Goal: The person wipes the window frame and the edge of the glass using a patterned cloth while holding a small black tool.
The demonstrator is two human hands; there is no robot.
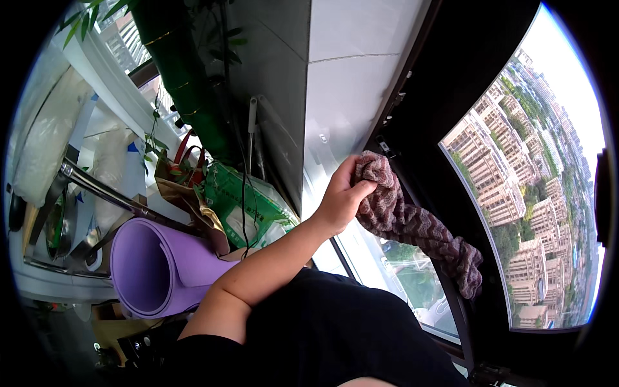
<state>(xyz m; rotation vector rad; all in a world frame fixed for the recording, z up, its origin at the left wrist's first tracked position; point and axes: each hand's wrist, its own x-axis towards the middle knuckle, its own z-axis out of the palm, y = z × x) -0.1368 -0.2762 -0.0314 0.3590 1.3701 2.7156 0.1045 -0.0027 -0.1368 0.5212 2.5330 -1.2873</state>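
My left hand (344,196) reaches across from the left and is closed on a bunched, fuzzy cloth (382,208) with brown and pinkish wavy stripes. Fingers and thumb clasp its upper end. From there the twisted cloth trails to the lower right, in front of a dark window frame (425,191). Window glass (420,275) shows below the middle of the cloth. My right hand is out of view.
A rolled purple mat (193,271) lies beside my left arm. Behind it are a green printed bag (232,198), a brown paper bag (203,213) and a chrome metal frame (101,186). A tiled wall (353,92) rises ahead; a window (532,208) overlooks buildings at right.
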